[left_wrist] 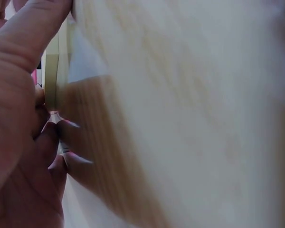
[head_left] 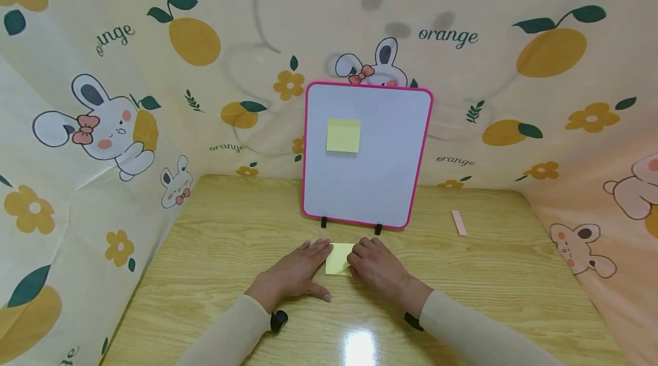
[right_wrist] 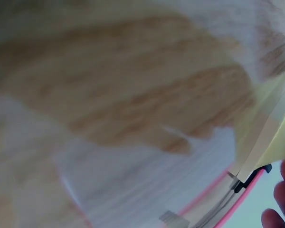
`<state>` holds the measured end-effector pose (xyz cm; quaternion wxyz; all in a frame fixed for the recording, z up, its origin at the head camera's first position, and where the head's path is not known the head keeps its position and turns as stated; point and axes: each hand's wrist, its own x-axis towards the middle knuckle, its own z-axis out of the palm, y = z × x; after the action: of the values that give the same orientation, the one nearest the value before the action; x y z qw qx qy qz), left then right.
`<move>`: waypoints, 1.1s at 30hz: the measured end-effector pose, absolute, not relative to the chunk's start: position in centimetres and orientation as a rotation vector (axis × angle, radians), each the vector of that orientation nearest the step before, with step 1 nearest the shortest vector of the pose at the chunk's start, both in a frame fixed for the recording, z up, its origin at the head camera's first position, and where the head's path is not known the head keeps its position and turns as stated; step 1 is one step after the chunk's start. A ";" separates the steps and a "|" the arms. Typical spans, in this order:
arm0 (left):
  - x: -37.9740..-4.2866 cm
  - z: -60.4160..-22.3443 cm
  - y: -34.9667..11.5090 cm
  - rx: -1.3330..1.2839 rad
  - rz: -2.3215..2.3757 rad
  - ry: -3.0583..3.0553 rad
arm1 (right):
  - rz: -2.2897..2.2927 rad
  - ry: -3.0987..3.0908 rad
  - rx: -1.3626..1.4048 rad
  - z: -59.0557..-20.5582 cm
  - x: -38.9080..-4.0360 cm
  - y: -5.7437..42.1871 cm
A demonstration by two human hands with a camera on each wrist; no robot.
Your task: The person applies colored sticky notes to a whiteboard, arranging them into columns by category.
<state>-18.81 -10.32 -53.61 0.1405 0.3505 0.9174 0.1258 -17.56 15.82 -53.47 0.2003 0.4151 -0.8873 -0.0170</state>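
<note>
A pad of yellow sticky notes lies on the table in front of the whiteboard. My left hand rests flat on the table, its straight fingertips at the pad's left edge and the thumb spread toward me. On the other side, my right hand has curled fingers at the pad's right edge and pinches the top sticky note, which bends up from the stack in the right wrist view. The left wrist view shows the pad's side beyond the fingers. My right fingertips are partly hidden in the head view.
A pink-framed whiteboard stands on black feet behind the pad, with one yellow sticky note on its upper left. To the right, a small pink strip lies on the glossy wooden table. Printed cloth walls the back and sides.
</note>
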 end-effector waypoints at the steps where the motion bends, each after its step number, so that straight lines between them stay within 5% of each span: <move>1: -18.8 -53.6 -10.3 1.017 0.366 2.652 | -0.051 -2.474 1.147 -53.6 -17.6 15.8; 33: -18.2 -53.2 -11.0 0.939 0.573 2.628 | 0.030 -2.434 1.088 -54.2 -18.1 15.7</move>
<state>-18.20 -10.96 -53.20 0.1457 0.3260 0.9126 0.1990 -18.11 15.74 -54.18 0.2355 0.3964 -0.8873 0.0110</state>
